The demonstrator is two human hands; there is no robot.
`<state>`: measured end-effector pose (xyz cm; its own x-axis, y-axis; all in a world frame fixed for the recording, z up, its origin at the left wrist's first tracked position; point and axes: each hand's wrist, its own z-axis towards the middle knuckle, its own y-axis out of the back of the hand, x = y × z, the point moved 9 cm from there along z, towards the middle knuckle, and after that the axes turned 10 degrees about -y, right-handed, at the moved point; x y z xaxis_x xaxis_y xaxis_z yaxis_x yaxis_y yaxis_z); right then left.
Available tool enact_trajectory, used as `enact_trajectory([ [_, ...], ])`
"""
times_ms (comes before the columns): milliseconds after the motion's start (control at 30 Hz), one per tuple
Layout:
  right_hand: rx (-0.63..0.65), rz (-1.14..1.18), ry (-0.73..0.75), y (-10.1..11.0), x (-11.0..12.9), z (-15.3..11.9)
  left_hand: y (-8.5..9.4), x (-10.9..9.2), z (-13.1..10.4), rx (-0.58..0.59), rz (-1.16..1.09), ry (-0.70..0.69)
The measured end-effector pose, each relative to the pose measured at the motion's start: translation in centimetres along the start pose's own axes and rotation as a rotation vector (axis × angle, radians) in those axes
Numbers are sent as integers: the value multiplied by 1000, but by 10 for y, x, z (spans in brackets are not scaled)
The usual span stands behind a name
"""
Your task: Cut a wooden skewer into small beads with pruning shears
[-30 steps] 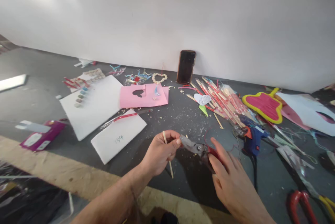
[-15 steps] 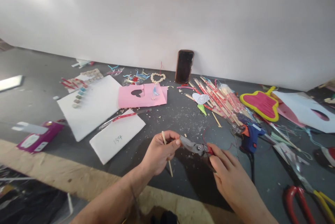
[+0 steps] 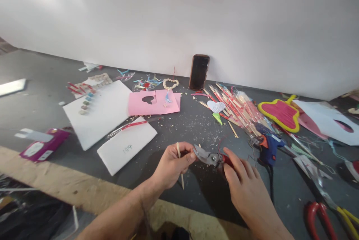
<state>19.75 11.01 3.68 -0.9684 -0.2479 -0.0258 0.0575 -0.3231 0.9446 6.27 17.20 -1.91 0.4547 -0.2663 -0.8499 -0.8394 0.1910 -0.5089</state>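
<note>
A thin wooden stick (image 3: 182, 182) is held in my left hand (image 3: 174, 167), threaded across the fingers and sticking out above and below. The thumb and index finger are pinched close together at the tips of the pruning shears (image 3: 206, 156). Whatever small piece sits in that pinch is too hidden to make out. My right hand (image 3: 243, 180) is wrapped round the red handles of the shears, whose curved metal blades point left at my left fingertips. Small pale chips lie scattered on the dark table (image 3: 179, 131) just beyond both hands.
Several wrapped wooden sticks (image 3: 228, 105) lie beyond my right hand, with a blue glue gun (image 3: 269, 149) nearer. A phone (image 3: 199, 71) leans against the wall. White foam boards (image 3: 98, 120), pink foam (image 3: 137, 109) and a purple box (image 3: 46, 148) are left; red-handled scissors (image 3: 319, 217) lie right.
My right hand's fingers have shifted on the handles, and the shears' blades look a little wider apart. The left hand keeps its pinch and the stick. The view has moved slightly.
</note>
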Motion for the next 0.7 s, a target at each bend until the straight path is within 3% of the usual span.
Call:
enact_trajectory([
  [700, 64, -25, 31, -5, 1, -1, -2, 2, -2, 6, 12, 44],
])
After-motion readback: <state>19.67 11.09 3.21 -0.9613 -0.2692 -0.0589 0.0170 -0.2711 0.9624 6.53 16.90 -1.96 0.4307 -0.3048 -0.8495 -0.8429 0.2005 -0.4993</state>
